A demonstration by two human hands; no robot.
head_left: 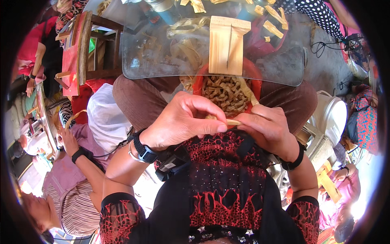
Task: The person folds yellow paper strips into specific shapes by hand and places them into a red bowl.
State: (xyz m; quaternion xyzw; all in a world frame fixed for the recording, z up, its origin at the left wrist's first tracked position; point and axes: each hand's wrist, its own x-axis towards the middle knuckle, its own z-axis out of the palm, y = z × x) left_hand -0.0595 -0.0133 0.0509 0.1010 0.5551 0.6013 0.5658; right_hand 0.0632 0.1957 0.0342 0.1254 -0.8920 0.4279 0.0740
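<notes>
Over my lap, both hands pinch a short, thin tan strip (pixel 232 122); its material is unclear. My left hand (pixel 183 118) closes thumb and forefinger on its left end, and my right hand (pixel 269 125) grips the right end. A longer pale strip (pixel 247 90) runs from the edge of a red basin (pixel 260 83) up to my right fingers. Inside the basin, just beyond my hands, lie many small brown twisted pieces (pixel 226 91). A wooden block (pixel 226 51) with a slit down its face stands on the glass tabletop (pixel 162 61) above the basin.
Loose tan pieces (pixel 273 29) and a metal cup (pixel 164 10) are on the far part of the glass. A wooden chair (pixel 83 49) stands at left. Another person (pixel 73 183) sits close on my left, holding a strip. A white bucket (pixel 331 114) is on my right.
</notes>
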